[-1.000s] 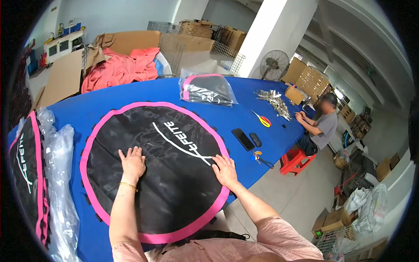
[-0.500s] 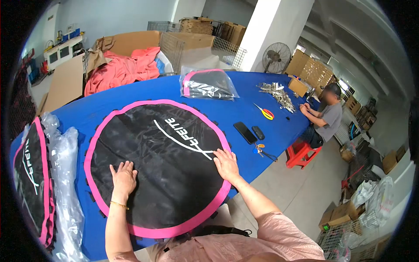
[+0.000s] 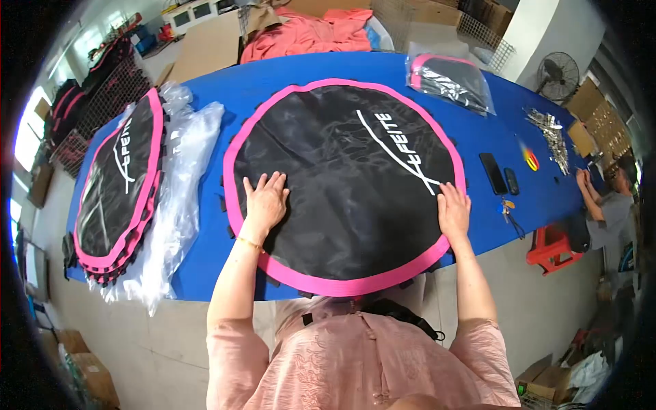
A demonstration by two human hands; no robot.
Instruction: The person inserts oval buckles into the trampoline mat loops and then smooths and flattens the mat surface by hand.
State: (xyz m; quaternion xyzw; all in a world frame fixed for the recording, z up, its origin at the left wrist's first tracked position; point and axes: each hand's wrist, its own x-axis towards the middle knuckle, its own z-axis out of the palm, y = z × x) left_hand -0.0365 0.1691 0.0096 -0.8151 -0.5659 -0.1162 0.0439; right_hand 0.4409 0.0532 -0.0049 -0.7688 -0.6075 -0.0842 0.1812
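Note:
A round black trampoline mat (image 3: pixel 328 225) with a pink border lies flat on the blue-covered table (image 3: pixel 198 273). White lettering and a curved white line run along its right half, and small black tabs stick out around the rim. My left hand (image 3: pixel 266 201) rests on the mat's left part, fingers spread and palm down. Over the right edge lies my right hand (image 3: pixel 454 210), its fingers stretched across the pink border near the end of the white line. Neither hand grips anything. Farther left, a stack of similar mats (image 3: pixel 119 184) lies beside clear plastic bags (image 3: pixel 181 184).
A bagged folded mat (image 3: pixel 451 82) lies at the back. Right of my mat are a phone (image 3: pixel 493 174), a small dark case (image 3: pixel 511 182), keys (image 3: pixel 508 205), scissors (image 3: pixel 531 161) and a metal-parts pile (image 3: pixel 551 140). A co-worker (image 3: pixel 605 212) sits at the right by a red stool (image 3: pixel 550 249).
The head view has turned left and downward, bringing more of the stacked mats into sight. Both my hands stay at about the same places on the mat.

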